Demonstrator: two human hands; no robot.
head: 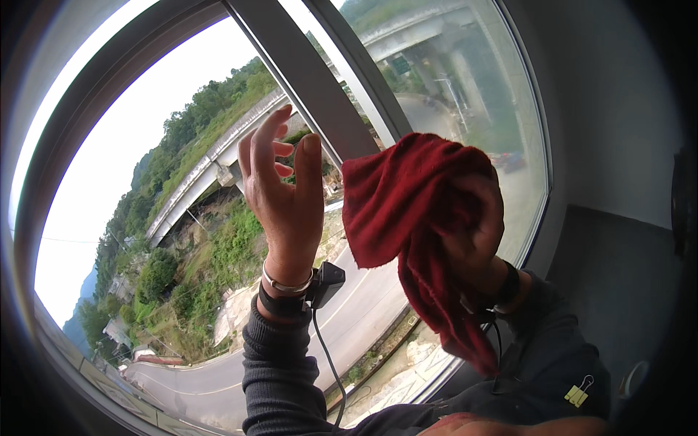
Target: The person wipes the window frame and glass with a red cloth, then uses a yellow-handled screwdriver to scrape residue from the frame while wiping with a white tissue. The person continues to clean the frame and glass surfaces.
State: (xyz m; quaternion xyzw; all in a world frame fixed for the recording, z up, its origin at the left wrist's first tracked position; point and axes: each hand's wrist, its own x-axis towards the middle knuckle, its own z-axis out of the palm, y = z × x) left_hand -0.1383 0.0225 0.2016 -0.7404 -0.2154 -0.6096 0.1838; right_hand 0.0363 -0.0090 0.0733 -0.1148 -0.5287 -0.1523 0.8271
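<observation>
A dark red cloth [398,201] hangs bunched from my right hand [480,229], its lower end trailing down past the wrist. My left hand [286,191] is raised with curled, parted fingers and holds nothing; it is just left of the cloth, in front of the opening and beside the window's upright frame [327,82]. Behind the cloth is a hazy glass pane [463,82]. Whether the cloth touches the frame or the glass, I cannot tell. A metal bangle [286,286] and a strap with a small black device [327,283] are around my left wrist.
A curved window frame [71,125] borders the left side. Outside lie a road, trees and a raised concrete bridge. A black cable [327,354] runs down along my left sleeve. A grey wall [611,125] stands at the right. A yellow binder clip [577,395] is on my dark clothing.
</observation>
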